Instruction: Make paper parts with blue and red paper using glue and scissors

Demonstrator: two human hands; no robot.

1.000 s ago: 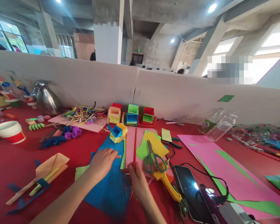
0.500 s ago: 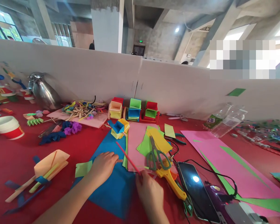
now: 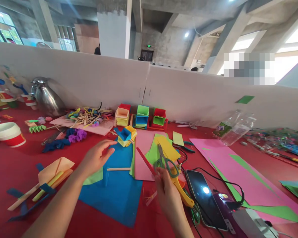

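Observation:
My left hand hovers over the left edge of a blue paper sheet, thumb and fingers apart and holding nothing. A green paper piece lies partly under that wrist. On the blue sheet rests a pale wooden stick. My right hand grips the lower end of a narrow red strip, whose upper end points away to the left. The green-handled scissors lie right beside those fingers, on yellow and green paper. Behind it is a yellow glue gun.
Small folded paper boxes stand along the white partition. A smartphone, cables and a purple device lie on the right. A paper-and-stick piece, paper cups and a steel jug are on the left.
My left hand has let go of the wooden stick and moved up and left, its fingers opening. My right hand has shifted right, toward the scissors, with the red strip.

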